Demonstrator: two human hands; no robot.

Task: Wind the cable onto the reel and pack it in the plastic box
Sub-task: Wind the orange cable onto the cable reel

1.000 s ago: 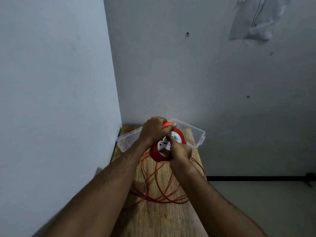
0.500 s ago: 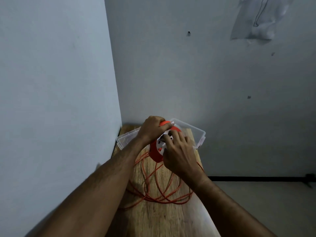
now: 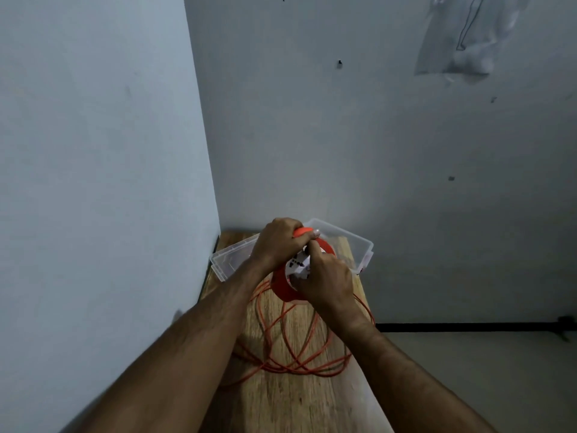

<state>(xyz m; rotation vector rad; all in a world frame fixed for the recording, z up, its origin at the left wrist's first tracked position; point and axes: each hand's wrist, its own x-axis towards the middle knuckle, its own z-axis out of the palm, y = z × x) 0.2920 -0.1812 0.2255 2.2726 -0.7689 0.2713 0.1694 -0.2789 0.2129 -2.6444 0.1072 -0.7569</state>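
Centre frame, I see left hand point(image 3: 278, 242) gripping the reel point(image 3: 282, 284) handle; right hand point(image 3: 324, 281) curled on its white face, loose cable point(image 3: 299, 348) below.

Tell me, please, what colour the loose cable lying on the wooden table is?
Orange, seen best in the head view: the cable loops across the table.

Narrow wooden table point(image 3: 290, 398) set in wall corner. Clear plastic box point(image 3: 359, 245) at far end. Loose orange cable point(image 3: 299, 354) loops sprawled across middle of tabletop.
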